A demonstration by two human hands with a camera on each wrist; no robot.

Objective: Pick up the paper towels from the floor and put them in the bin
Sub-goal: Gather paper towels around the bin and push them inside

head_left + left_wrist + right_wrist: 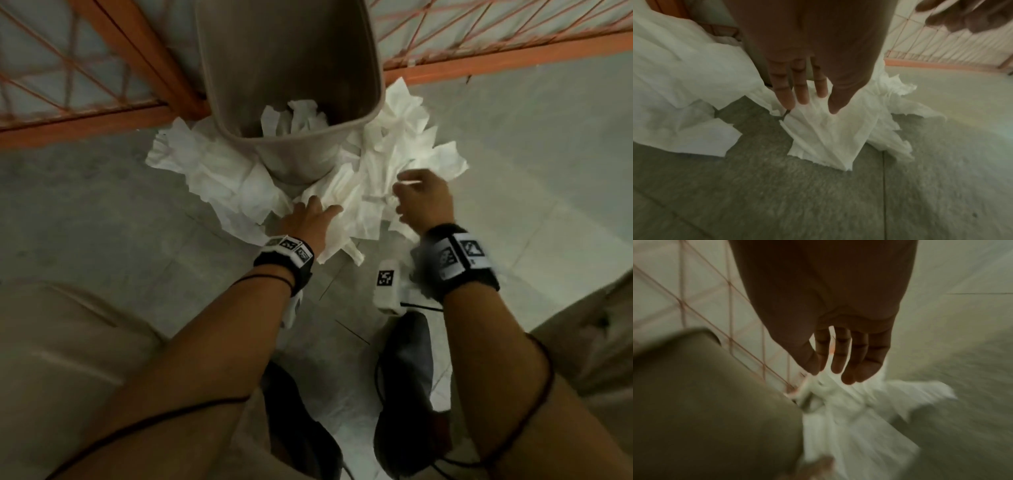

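Risks first. The paper towels (239, 178) lie in overlapping, crumpled sheets heaped round the foot of the bin (291, 85); a grab at one edge would likely lift only a sheet or two and leave the rest, or tear the thin paper. The bin is light-looking and stands in the middle of the heap, so a sideways pull on a sheet caught under its base could tip or shift it. A few towels are already inside the bin. A loose handful could also shed pieces over the rim on the way up.

Left hand (310, 219): on the near side of the bin, palm down on the towels. In the left wrist view its fingers (784, 91) are straight and slightly spread, with the tips resting on a creased sheet (824, 129); nothing is gathered or pinched yet.

Right hand (423, 202): near-right of the bin, over the heap. In the right wrist view its fingers (840, 356) hang loosely, close together, tips pointing down just above the paper. That view is motion-blurred; I cannot tell if they touch paper. It holds nothing that I can see.

Towels: all on the floor (102, 222), touching the bin's base on its left, near and right sides.

Judgement: pick-up not yet made.
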